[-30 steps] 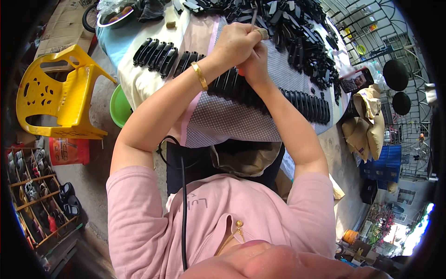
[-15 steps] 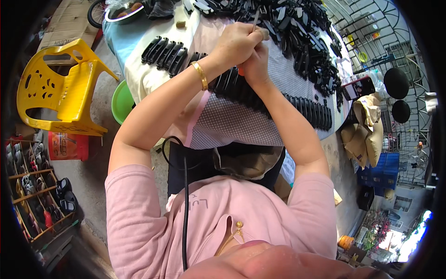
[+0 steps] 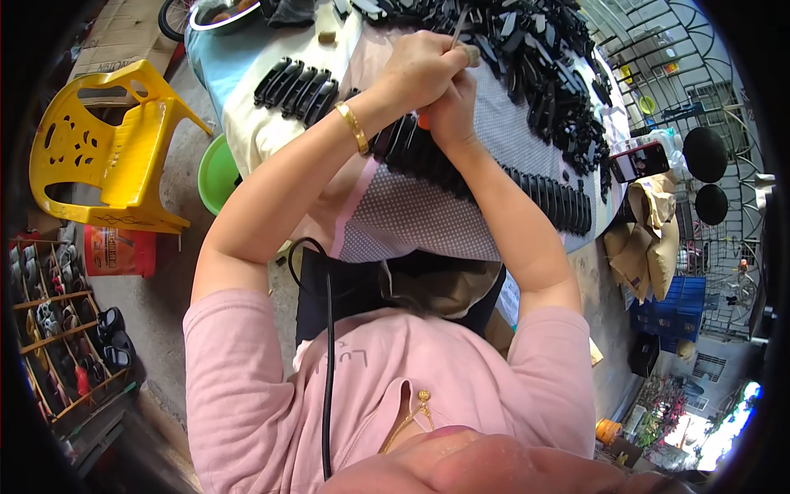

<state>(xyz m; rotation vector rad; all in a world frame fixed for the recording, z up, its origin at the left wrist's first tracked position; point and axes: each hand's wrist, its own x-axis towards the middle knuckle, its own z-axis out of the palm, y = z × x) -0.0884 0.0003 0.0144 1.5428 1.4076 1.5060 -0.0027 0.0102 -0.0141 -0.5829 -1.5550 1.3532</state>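
Note:
My left hand point(image 3: 418, 67) is closed above the table, its fingers curled together; whatever they grip is hidden. Just below and against it, my right hand point(image 3: 453, 111) is wrapped round a tool with an orange handle point(image 3: 424, 121). A thin metal shaft point(image 3: 459, 29) sticks up beyond both hands, apparently part of that tool. Under my wrists runs a long row of black curved plastic pieces point(image 3: 555, 202), set side by side. Another short row of black curved pieces point(image 3: 296, 89) lies left of my left hand. Beyond my hands spreads a heap of loose black and grey plastic pieces point(image 3: 535, 58).
A patterned cloth point(image 3: 395, 210) covers the table. A phone point(image 3: 638, 162) stands at its right edge, near brown sacks point(image 3: 642, 247). On the left are a yellow plastic chair point(image 3: 107, 156), a green basin point(image 3: 216, 177) and a red bucket point(image 3: 120, 251). A black cable point(image 3: 328, 370) hangs before me.
Both hands stay together, with the left shifted very slightly. The whole view has moved a little, so the table appears slightly higher and further right.

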